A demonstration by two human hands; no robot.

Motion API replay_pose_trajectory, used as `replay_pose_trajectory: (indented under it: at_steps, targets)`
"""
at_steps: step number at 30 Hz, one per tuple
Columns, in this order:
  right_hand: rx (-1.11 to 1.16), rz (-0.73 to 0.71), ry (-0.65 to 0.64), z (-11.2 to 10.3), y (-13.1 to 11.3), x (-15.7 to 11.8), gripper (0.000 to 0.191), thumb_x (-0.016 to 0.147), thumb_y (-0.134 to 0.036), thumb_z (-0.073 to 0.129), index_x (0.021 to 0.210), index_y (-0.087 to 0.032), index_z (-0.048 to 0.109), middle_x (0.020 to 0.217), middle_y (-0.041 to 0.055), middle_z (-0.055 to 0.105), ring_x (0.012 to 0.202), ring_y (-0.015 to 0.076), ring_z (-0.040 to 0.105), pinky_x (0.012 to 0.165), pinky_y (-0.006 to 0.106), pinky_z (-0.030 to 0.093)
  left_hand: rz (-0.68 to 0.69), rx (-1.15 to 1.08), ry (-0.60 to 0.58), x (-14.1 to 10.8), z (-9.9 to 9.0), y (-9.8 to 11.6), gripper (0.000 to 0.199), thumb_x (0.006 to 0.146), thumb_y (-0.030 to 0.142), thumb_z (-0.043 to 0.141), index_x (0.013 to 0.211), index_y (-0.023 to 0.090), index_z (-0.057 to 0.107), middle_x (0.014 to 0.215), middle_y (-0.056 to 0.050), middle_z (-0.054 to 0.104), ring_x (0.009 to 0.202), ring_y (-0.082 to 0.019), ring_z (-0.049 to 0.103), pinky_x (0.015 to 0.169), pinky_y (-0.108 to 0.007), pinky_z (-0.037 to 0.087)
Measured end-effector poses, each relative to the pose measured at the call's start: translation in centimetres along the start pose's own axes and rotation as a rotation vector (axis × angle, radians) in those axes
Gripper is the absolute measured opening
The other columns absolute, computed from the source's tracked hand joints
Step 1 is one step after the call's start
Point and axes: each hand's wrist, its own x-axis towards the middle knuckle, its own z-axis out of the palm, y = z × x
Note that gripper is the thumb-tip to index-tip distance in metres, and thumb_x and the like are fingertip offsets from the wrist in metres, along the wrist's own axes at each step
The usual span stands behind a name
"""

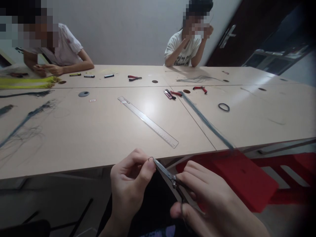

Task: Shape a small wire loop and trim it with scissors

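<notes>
In front of the table's near edge, my left hand [129,179] pinches a thin dark thread [150,157] between thumb and forefinger. A small curved bit of it stands out above the thumb tip; the rest is hidden in the fingers. My right hand [209,189] is closed round the handles of a pair of scissors [163,170], thumb in one loop. Their blades point up and left, with the tips at the thread beside my left thumb. Beyond my hands, a clear ruler [148,121] lies slantwise on the table [98,138].
A bundle of grey-blue strands [204,118] runs to the table edge, above a red stool [247,181]. Red-handled pliers [201,89], a dark ring [223,107] and a grey disc [84,94] lie about. Frayed strands [27,120] spread at left. Two people sit across.
</notes>
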Motion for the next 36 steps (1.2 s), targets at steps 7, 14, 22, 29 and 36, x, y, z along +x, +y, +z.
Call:
replay_pose_trajectory:
  at_steps: [7, 14, 22, 29, 36]
  targets:
    - [0.010, 0.013, 0.019, 0.1, 0.0, -0.2, 0.008, 0.069, -0.014, 0.050, 0.064, -0.020, 0.051, 0.060, 0.0027, 0.058, 0.059, 0.0166, 0.054, 0.051, 0.028, 0.047, 0.007, 0.007, 0.007, 0.1, 0.1, 0.0, 0.022, 0.081, 0.017, 0.067, 0.059, 0.020, 0.065, 0.054, 0.004, 0.050, 0.049, -0.009, 0.044, 0.043, -0.019, 0.036]
    - [-0.005, 0.004, 0.023, 0.0, 0.1, -0.1, 0.008, 0.070, -0.014, 0.051, 0.065, -0.020, 0.053, 0.060, 0.0028, 0.058, 0.059, 0.0169, 0.055, 0.052, 0.028, 0.049, 0.009, 0.014, 0.006, 0.1, 0.1, 0.0, 0.022, 0.081, 0.017, 0.067, 0.059, 0.020, 0.066, 0.054, 0.003, 0.050, 0.050, -0.009, 0.045, 0.043, -0.019, 0.037]
    - [-0.009, -0.010, 0.033, 0.0, 0.0, -0.1, 0.009, 0.069, -0.015, 0.048, 0.064, -0.020, 0.053, 0.060, 0.0043, 0.059, 0.058, 0.0176, 0.055, 0.051, 0.028, 0.048, 0.002, 0.001, 0.000, 0.3, 0.2, 0.0, 0.022, 0.081, 0.016, 0.066, 0.059, 0.020, 0.066, 0.054, 0.003, 0.051, 0.051, -0.009, 0.046, 0.045, -0.019, 0.037]
    - [-0.037, -0.027, 0.035, -0.1, -0.1, 0.2, 0.011, 0.070, -0.014, 0.047, 0.063, -0.018, 0.054, 0.057, 0.0036, 0.057, 0.055, 0.0159, 0.053, 0.050, 0.027, 0.048, 0.011, -0.004, -0.002, 0.1, 0.1, -0.2, 0.022, 0.081, 0.015, 0.067, 0.059, 0.020, 0.067, 0.054, 0.004, 0.050, 0.051, -0.009, 0.045, 0.044, -0.019, 0.036]
    - [-0.084, -0.083, 0.029, 0.9, 1.8, -1.2, 0.010, 0.083, -0.020, 0.052, 0.074, -0.022, 0.056, 0.066, 0.0023, 0.061, 0.062, 0.0179, 0.060, 0.057, 0.028, 0.052, -0.041, -0.001, -0.002, 0.1, -0.1, 0.0, 0.025, 0.081, 0.019, 0.067, 0.057, 0.017, 0.064, 0.055, 0.004, 0.050, 0.051, -0.007, 0.044, 0.047, -0.016, 0.037]
